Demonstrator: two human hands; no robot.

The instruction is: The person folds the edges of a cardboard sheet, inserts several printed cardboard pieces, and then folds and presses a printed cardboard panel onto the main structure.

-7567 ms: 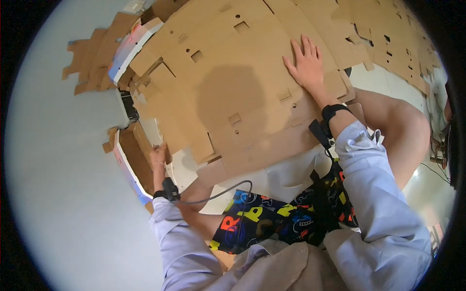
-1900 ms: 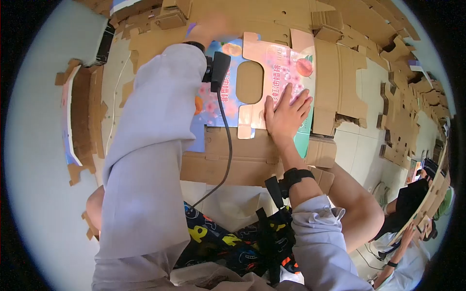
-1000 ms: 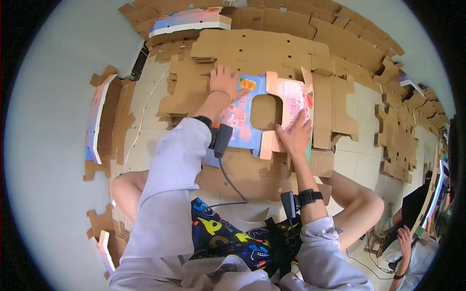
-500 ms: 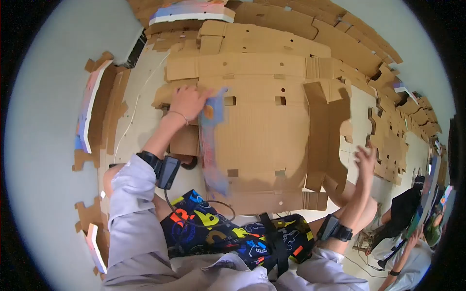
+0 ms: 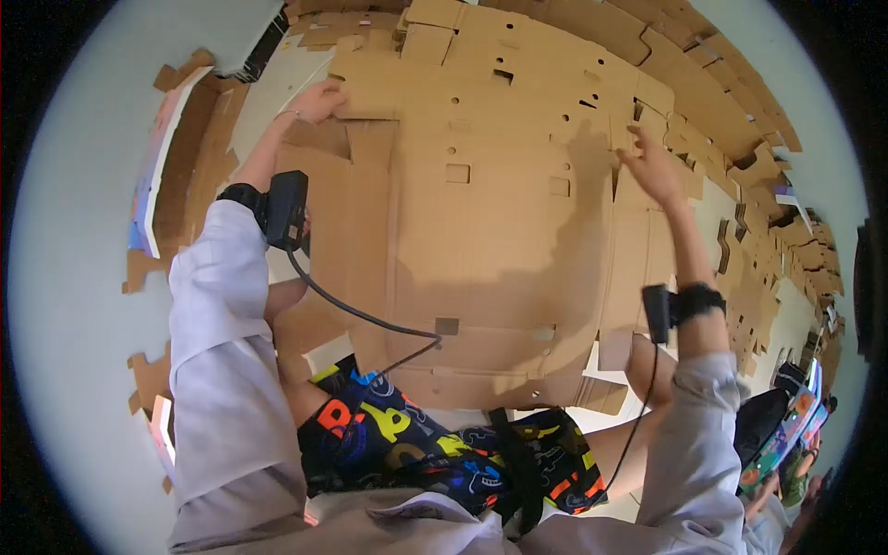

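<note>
A large brown cardboard box blank [image 5: 490, 231] lies opened out in front of my legs, with slots and small round holes in it. My left hand [image 5: 321, 100] is at the blank's upper left flap, its fingers closed about the flap's edge. Over the right side of the blank is my right hand [image 5: 655, 166], fingers apart and nothing in it. Its shadow falls across the cardboard. A flat panel [image 5: 347, 231] extends along the blank's left side.
A printed cardboard tray [image 5: 171, 166] stands by the left wall. More cut cardboard [image 5: 749, 268] covers the floor on the right. At the lower right, another person [image 5: 772, 518] is beside a colourful printed board [image 5: 786, 430]. A black cable [image 5: 361, 319] hangs from my left wrist device.
The left flap with the printed underside has turned outward and lies flat. The raised right flap is down too. Both my hands have moved farther forward, and the view has shifted.
</note>
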